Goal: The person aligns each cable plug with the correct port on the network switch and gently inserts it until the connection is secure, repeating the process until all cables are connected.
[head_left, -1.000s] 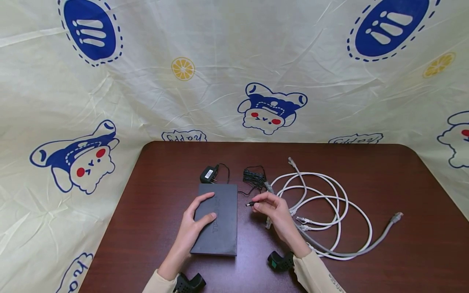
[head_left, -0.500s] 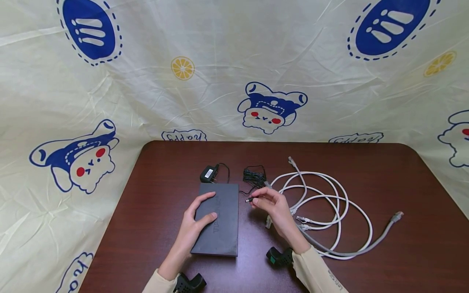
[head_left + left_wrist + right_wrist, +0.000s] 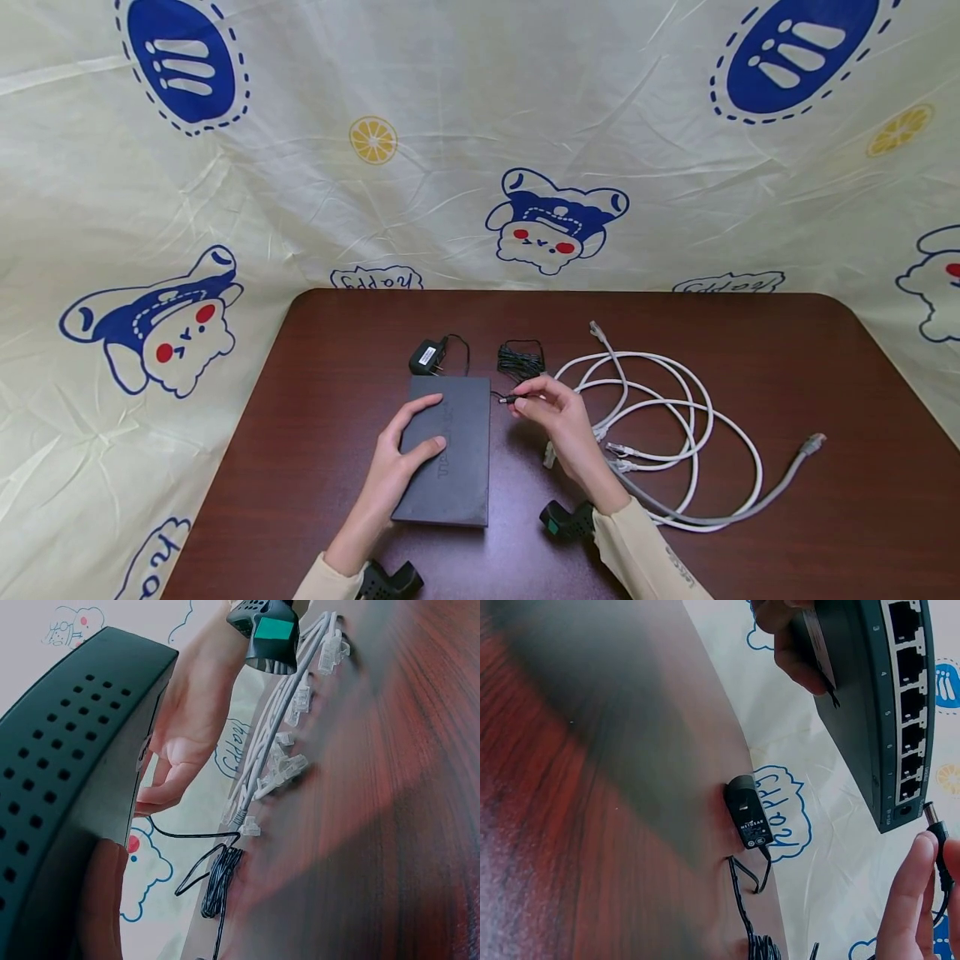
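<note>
My left hand grips a dark grey network switch by its left side, thumb on the top face. In the right wrist view the switch is held up off the table, showing a row of Ethernet ports and a small round power socket at the row's end. My right hand pinches a black barrel power plug between thumb and fingers. Its metal tip is close beside the socket end of the switch; the head view shows a small gap between them.
Behind the switch lies a black power adapter, its cord gathered in a tied bundle. Coiled white and grey Ethernet cables spread over the right of the brown table. A printed cloth hangs behind.
My right hand has carried the plug slightly away from me and left, along the switch's port side. The switch has shifted a little to the right in my left hand.
</note>
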Motion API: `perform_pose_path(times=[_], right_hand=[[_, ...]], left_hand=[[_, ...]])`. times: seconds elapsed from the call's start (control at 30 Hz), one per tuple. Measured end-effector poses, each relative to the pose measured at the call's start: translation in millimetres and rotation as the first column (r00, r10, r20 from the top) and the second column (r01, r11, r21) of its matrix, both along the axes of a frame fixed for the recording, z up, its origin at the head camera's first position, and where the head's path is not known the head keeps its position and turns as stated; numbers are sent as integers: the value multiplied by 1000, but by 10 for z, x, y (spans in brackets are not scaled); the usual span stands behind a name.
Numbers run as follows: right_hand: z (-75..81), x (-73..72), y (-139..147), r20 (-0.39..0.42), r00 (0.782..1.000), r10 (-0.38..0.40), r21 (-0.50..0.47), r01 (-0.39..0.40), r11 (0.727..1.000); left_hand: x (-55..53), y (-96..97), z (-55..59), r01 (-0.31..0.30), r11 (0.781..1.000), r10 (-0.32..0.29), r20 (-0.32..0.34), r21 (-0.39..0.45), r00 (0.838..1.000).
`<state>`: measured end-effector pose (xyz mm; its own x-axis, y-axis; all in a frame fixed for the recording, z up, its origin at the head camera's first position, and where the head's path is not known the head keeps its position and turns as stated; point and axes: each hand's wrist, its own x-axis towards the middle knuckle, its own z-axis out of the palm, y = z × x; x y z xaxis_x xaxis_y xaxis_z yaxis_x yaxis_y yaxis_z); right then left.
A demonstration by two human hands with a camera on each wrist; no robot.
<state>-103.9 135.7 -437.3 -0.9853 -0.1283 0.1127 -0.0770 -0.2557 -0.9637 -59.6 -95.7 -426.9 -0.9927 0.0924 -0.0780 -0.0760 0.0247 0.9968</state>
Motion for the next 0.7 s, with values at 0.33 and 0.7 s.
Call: perform_pose_path(times=[0.33, 0.7], right_hand=[[-4, -49, -55, -1, 998, -59, -14, 59, 998], [6, -66, -99, 38, 997, -72, 2, 72, 997]], left_hand=[[16, 20, 29, 3, 1000, -3, -4, 17, 1000], [29, 30, 33, 5, 1000, -5, -5, 0, 1000]])
